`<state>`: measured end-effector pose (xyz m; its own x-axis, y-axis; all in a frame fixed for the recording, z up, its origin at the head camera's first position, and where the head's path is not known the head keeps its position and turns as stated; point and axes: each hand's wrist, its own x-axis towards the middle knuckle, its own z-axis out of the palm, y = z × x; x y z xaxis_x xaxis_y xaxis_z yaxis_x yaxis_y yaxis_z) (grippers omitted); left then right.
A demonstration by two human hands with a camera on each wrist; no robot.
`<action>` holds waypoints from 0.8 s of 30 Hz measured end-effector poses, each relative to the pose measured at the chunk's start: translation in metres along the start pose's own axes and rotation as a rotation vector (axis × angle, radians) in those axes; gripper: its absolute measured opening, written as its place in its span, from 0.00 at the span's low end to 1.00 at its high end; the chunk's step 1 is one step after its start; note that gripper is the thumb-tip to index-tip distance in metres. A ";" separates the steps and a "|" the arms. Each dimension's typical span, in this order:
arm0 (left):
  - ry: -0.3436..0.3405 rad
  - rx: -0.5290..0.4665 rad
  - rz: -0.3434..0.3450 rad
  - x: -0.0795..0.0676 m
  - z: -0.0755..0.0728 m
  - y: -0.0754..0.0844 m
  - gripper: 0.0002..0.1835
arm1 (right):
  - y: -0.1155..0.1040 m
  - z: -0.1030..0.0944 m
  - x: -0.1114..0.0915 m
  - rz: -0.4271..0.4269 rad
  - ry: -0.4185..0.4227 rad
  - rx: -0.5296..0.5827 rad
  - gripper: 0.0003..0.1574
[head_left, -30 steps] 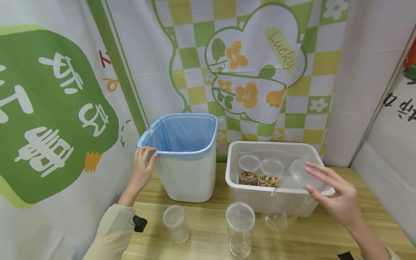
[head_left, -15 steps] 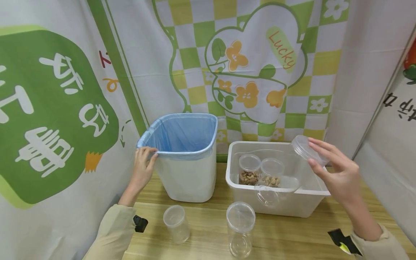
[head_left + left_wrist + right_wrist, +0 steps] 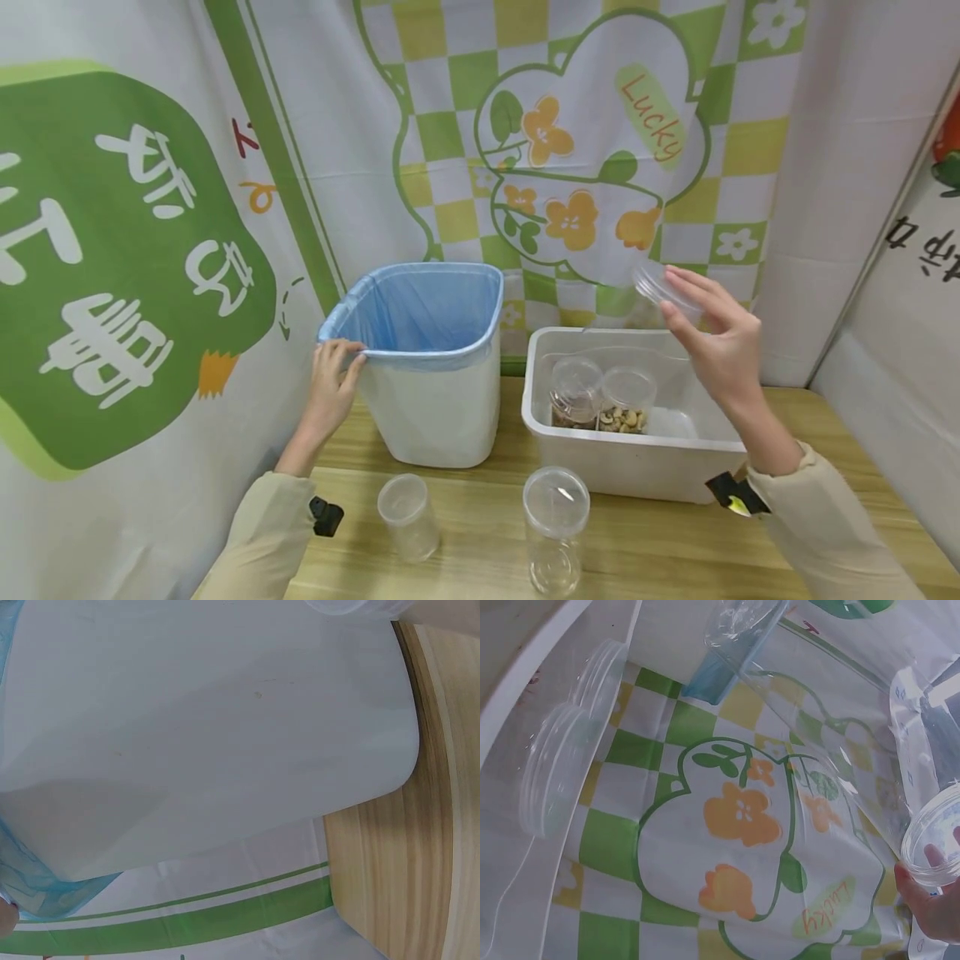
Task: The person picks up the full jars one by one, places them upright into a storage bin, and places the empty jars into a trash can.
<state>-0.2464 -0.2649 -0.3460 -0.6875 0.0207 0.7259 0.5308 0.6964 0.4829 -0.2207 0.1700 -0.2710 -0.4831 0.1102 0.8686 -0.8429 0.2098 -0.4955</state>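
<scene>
In the head view, my left hand [image 3: 335,379] grips the near left rim of a white trash bin [image 3: 435,417] lined with a blue bag [image 3: 420,317]. A fingertip [image 3: 7,916] shows at the liner in the left wrist view. My right hand [image 3: 716,337] pinches the lid end of a clear plastic jar [image 3: 651,287], raised over the white box [image 3: 637,467]. The jar is tilted, its lid toward my hand and its see-through body slanting down to the left. In the right wrist view that body stretches up and left from the lid [image 3: 930,851]; no contents show.
Inside the box stand two lidded jars, one with brown nuts [image 3: 573,417], one with cashews [image 3: 622,418]. Two clear jars, a small one [image 3: 408,517] and a taller one [image 3: 555,533], stand on the wooden table [image 3: 480,533]. A patterned cloth [image 3: 450,125] hangs behind.
My right hand has raised the clear jar from the box's front right side and carried it left, tilting it further. My left hand has stayed on the bin rim.
</scene>
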 end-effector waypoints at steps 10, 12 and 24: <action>0.015 -0.006 0.027 0.000 0.002 -0.001 0.06 | 0.004 0.034 0.024 0.028 0.108 0.022 0.17; 0.018 -0.009 0.029 0.000 0.002 -0.001 0.06 | 0.004 0.039 0.028 0.051 0.135 0.021 0.17; 0.027 -0.017 0.026 -0.001 0.002 -0.003 0.06 | 0.002 0.076 0.048 0.257 0.207 0.116 0.21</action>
<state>-0.2479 -0.2654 -0.3489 -0.6598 0.0187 0.7512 0.5567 0.6836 0.4720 -0.2634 0.1014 -0.2311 -0.6346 0.3423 0.6929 -0.7271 0.0393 -0.6854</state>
